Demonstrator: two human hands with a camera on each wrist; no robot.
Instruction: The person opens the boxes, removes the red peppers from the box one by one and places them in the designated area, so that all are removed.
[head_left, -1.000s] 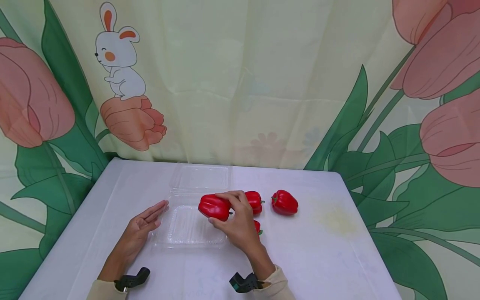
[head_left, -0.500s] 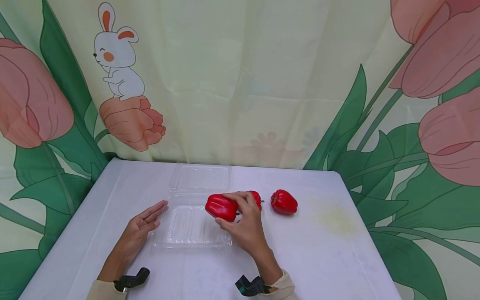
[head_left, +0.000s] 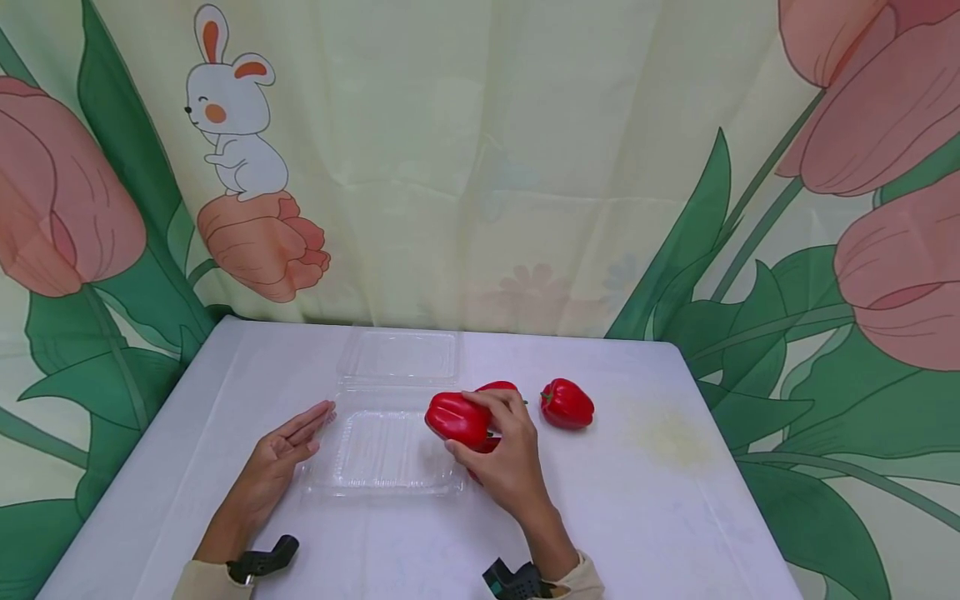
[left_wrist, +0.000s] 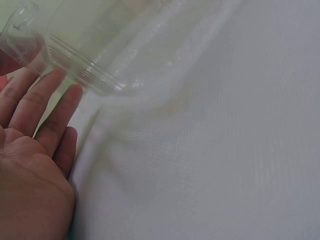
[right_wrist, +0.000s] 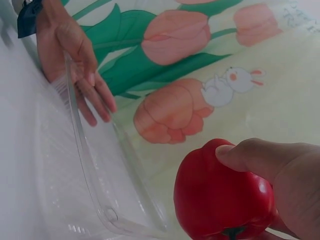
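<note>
My right hand point(head_left: 507, 458) grips a red bell pepper point(head_left: 454, 419) between thumb and fingers, over the right edge of a clear plastic clamshell container point(head_left: 386, 450). In the right wrist view the thumb presses on the side of the bell pepper point(right_wrist: 220, 195), and its green stem end shows at the bottom. At the container's left side, my left hand point(head_left: 279, 454) has its fingers straight, fingertips right at the wall. The left wrist view shows the left hand point(left_wrist: 37, 135) palm visible beside the clear plastic wall point(left_wrist: 90, 70).
The container's lid point(head_left: 401, 356) lies folded back behind its base. Another red bell pepper point(head_left: 567, 404) sits to the right. Two more are partly hidden by the right hand and the held one. A white cloth point(head_left: 637, 517) covers the table; a printed curtain point(head_left: 480, 167) hangs behind.
My right hand has moved to the right with the bell pepper, from over the container to its right edge. The left hand stays in place.
</note>
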